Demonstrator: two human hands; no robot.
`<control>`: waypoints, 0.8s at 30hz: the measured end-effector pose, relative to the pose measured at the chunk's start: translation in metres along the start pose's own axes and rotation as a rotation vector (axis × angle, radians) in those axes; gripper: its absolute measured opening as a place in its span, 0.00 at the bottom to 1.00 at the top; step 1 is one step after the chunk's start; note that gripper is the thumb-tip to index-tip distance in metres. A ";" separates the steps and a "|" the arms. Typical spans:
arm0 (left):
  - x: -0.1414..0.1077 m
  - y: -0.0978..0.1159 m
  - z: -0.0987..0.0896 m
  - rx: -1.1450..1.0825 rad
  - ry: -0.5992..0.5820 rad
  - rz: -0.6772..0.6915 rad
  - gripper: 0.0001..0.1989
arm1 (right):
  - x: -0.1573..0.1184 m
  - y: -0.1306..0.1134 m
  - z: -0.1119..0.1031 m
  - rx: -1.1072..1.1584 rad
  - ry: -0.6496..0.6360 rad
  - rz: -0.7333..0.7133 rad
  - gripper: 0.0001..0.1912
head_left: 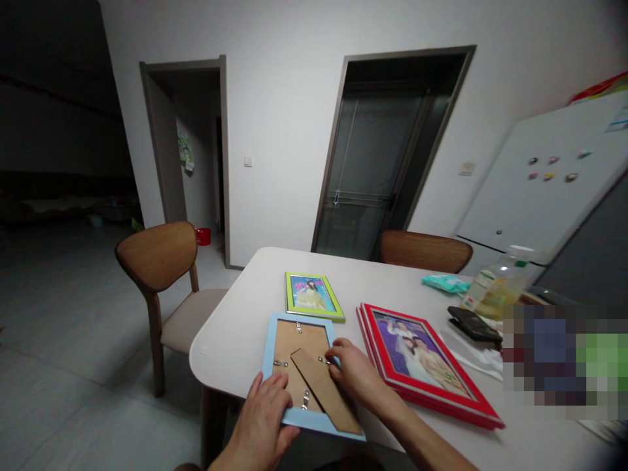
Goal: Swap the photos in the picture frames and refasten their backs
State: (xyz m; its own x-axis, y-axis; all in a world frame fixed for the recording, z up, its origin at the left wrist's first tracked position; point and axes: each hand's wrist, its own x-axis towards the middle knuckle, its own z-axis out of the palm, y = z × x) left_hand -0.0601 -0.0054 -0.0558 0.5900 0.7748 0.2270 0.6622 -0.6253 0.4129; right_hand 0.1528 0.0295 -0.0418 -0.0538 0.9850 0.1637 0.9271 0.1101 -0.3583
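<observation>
right hand (356,373) seems to work the blue frame's (268,345) right clip (322,360), next needing the left hand (263,407), at the frame's lower-left, steady; either pinch unclear.

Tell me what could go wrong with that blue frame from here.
The blue frame lies close to the near edge of the table, so a pull might tip it off. The right hand has its fingers by a metal clip, which could nip them. A forward shove might knock the green frame.

Rests left hand (265,409) palm down with thumb (288,436) spread; extends bare right forearm (417,425), curling fingers (338,348) of right hand (357,371).
</observation>
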 end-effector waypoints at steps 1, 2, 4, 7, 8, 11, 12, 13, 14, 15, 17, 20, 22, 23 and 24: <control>0.000 0.000 0.000 -0.013 0.002 -0.007 0.12 | 0.004 -0.001 0.003 -0.006 -0.002 -0.005 0.13; 0.000 0.001 -0.001 -0.027 0.003 -0.016 0.12 | 0.006 -0.001 0.006 -0.013 0.008 -0.010 0.12; 0.000 0.003 -0.004 -0.055 0.005 -0.037 0.12 | 0.008 -0.002 0.010 -0.035 0.043 -0.017 0.12; -0.001 0.006 -0.008 -0.088 0.001 -0.055 0.11 | 0.007 -0.001 0.011 -0.068 0.070 -0.023 0.13; -0.001 0.006 -0.009 -0.093 -0.002 -0.060 0.11 | 0.007 -0.001 0.010 -0.080 0.067 -0.014 0.14; -0.002 0.007 -0.011 -0.095 -0.017 -0.071 0.12 | 0.009 0.002 0.007 -0.087 0.003 -0.005 0.12; -0.002 0.008 -0.011 -0.095 -0.022 -0.073 0.12 | 0.011 0.002 0.007 -0.077 -0.020 -0.012 0.12; -0.002 0.008 -0.011 -0.096 -0.024 -0.074 0.12 | 0.012 0.003 0.008 -0.064 -0.028 -0.021 0.12; -0.002 0.008 -0.010 -0.096 -0.025 -0.073 0.12 | 0.013 0.004 0.009 -0.056 -0.023 -0.024 0.12; -0.002 0.008 -0.010 -0.093 -0.025 -0.071 0.12 | 0.015 0.004 0.010 -0.054 -0.008 -0.018 0.12; -0.002 0.009 -0.011 -0.084 -0.023 -0.073 0.12 | 0.017 0.003 0.013 -0.069 0.022 0.003 0.12; -0.002 0.009 -0.010 -0.086 -0.016 -0.078 0.12 | 0.017 0.000 0.011 -0.090 0.020 0.021 0.13; -0.003 0.007 -0.008 -0.102 0.001 -0.072 0.12 | 0.013 -0.005 0.006 -0.081 0.034 0.000 0.14; -0.003 0.005 -0.006 -0.109 0.014 -0.063 0.12 | 0.009 -0.008 0.004 -0.064 0.044 -0.033 0.14; -0.003 0.004 -0.005 -0.115 0.027 -0.055 0.12 | 0.005 -0.012 0.001 -0.030 0.036 -0.083 0.16</control>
State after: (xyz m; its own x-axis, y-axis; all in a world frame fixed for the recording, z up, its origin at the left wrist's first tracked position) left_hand -0.0617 -0.0101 -0.0508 0.5409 0.8106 0.2244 0.6350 -0.5685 0.5230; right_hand 0.1413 0.0330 -0.0377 -0.1179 0.9673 0.2246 0.9308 0.1864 -0.3144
